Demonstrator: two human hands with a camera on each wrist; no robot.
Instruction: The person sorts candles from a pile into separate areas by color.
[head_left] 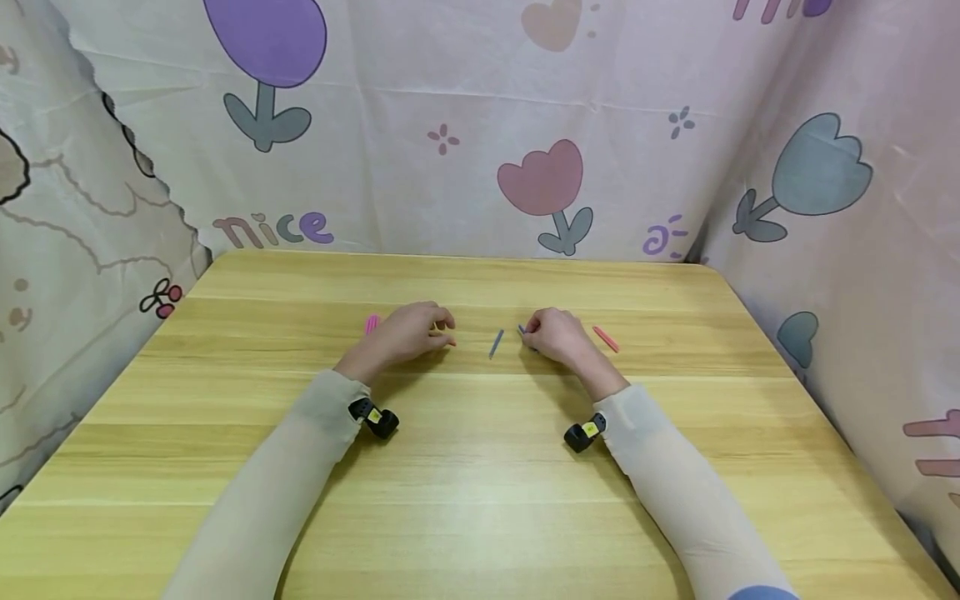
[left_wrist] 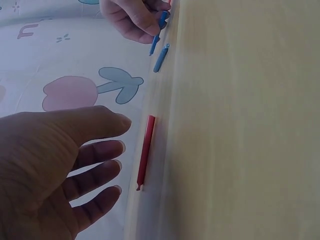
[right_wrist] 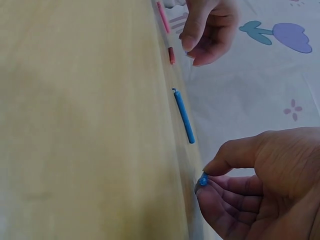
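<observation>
My right hand (head_left: 557,335) pinches a thin blue stick (left_wrist: 159,31) between thumb and fingertips, low over the table. Only a short end of it shows in the right wrist view. Another blue stick (head_left: 497,343) lies on the table between the two hands, small bits at one end. My left hand (head_left: 411,332) hovers with thumb and fingers apart and nothing between them. A red stick (left_wrist: 146,152) lies just beyond its fingertips, mostly hidden by the hand in the head view.
To the right of my right hand lies another red stick (head_left: 606,339). Bright pink sticks (head_left: 372,323) sit left of my left hand, partly behind it. The wooden table (head_left: 465,483) ends at a patterned cloth (head_left: 405,175) behind and at the sides.
</observation>
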